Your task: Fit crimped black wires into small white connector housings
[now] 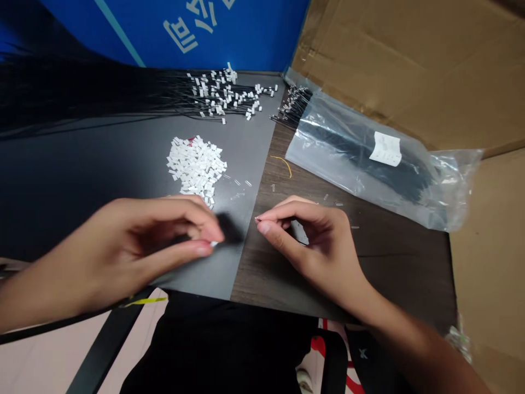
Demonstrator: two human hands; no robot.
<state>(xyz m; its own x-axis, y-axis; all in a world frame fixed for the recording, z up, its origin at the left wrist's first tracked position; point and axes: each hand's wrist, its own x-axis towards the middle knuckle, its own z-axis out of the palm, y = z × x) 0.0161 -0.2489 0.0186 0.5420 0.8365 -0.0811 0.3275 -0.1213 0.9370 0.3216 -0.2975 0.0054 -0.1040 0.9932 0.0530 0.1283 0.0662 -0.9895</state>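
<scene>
My left hand [164,235] is closed in a pinch, with a small white plastic connector housing [214,244] between thumb and fingertips. Across a short gap, my right hand [309,235] also pinches. A tiny shiny tip [257,220] shows at its fingertips, too small to make out. Just beyond my left hand lies a pile of loose white connector housings [197,164]. Behind the pile, a bundle of black wires [135,93] ends in many white housings [225,96]. My fingers hide the lower edge of the pile.
A clear plastic bag [340,148] of black wires with bare metal ends [295,101] lies at the back right. Cardboard [410,71] stands behind it and a blue panel [246,38] at the back. Small clear pieces and a yellow strand [284,162] lie on the table.
</scene>
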